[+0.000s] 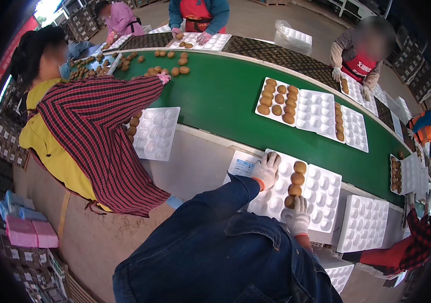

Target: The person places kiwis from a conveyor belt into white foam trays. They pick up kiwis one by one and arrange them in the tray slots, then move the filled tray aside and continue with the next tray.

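A white moulded tray (pixel 275 202) lies before me, with a column of several brown kiwifruit (pixel 297 178) along its right side. My left hand (pixel 267 170), in a pale knit glove, is over the tray's upper left corner; a kiwifruit (pixel 273 154) shows at its fingertips, and whether it is gripped is unclear. My right hand (pixel 298 217), gloved too, rests at the lower right of the tray, its fingertips beside the lowest kiwifruit (pixel 290 202) of the column. A second tray (pixel 322 197), with vacant cups, adjoins on the right.
Beyond runs a green conveyor belt (pixel 215 94) carrying partly filled trays (pixel 279 101). A stack of white trays (pixel 364 223) stands at right, a printed sheet (pixel 242 163) at left. A co-worker in a checked smock (pixel 101 113) reaches over the belt; others stand across it.
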The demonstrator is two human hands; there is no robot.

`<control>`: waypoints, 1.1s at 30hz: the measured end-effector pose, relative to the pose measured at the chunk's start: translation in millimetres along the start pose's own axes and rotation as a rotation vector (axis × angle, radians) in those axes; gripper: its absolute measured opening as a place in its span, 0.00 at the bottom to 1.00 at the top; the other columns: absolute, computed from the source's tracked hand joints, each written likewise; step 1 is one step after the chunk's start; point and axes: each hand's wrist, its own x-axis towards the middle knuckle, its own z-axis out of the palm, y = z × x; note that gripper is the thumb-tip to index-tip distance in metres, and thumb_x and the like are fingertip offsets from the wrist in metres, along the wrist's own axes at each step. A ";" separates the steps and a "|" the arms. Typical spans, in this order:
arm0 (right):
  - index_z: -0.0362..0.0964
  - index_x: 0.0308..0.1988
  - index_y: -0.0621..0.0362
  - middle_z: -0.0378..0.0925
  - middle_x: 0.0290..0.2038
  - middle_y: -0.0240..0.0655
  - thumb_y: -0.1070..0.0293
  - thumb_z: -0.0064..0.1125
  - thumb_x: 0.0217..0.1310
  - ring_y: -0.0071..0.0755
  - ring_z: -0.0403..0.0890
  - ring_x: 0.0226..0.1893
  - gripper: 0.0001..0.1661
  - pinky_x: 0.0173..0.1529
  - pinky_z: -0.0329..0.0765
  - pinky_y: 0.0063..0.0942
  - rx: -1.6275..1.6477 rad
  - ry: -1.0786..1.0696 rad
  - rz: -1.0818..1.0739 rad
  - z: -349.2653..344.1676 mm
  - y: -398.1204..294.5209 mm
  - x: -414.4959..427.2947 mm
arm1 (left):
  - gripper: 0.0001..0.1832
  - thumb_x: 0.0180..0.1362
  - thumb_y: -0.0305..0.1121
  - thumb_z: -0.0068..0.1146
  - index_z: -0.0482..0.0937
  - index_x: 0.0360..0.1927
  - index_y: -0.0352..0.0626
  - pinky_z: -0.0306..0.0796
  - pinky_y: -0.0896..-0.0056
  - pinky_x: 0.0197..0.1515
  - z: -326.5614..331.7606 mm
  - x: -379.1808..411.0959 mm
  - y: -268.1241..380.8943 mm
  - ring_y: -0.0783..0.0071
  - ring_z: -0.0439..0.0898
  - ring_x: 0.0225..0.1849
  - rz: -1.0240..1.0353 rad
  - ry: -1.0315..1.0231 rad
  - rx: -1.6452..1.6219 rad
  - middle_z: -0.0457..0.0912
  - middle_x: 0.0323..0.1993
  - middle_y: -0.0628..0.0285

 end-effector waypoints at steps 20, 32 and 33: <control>0.53 0.83 0.53 0.54 0.85 0.45 0.64 0.71 0.55 0.57 0.52 0.86 0.60 0.86 0.58 0.51 0.016 0.028 -0.011 22.2 -68.8 20.3 | 0.46 0.63 0.49 0.64 0.61 0.82 0.45 0.75 0.43 0.64 -28.0 -9.9 -71.3 0.38 0.64 0.77 -0.015 -0.087 0.008 0.59 0.82 0.47; 0.51 0.84 0.53 0.53 0.86 0.46 0.63 0.70 0.55 0.57 0.50 0.87 0.61 0.87 0.54 0.49 0.011 0.003 0.030 23.4 -110.0 23.3 | 0.46 0.64 0.49 0.63 0.61 0.82 0.45 0.74 0.42 0.63 -51.2 -17.9 -101.7 0.38 0.64 0.77 -0.010 -0.097 -0.008 0.59 0.82 0.47; 0.51 0.84 0.53 0.53 0.86 0.46 0.63 0.70 0.56 0.57 0.50 0.87 0.61 0.87 0.54 0.49 0.013 0.007 0.028 24.1 -112.7 24.3 | 0.46 0.63 0.49 0.63 0.61 0.82 0.45 0.74 0.42 0.63 -52.8 -18.5 -104.2 0.37 0.64 0.77 -0.012 -0.096 -0.007 0.59 0.82 0.47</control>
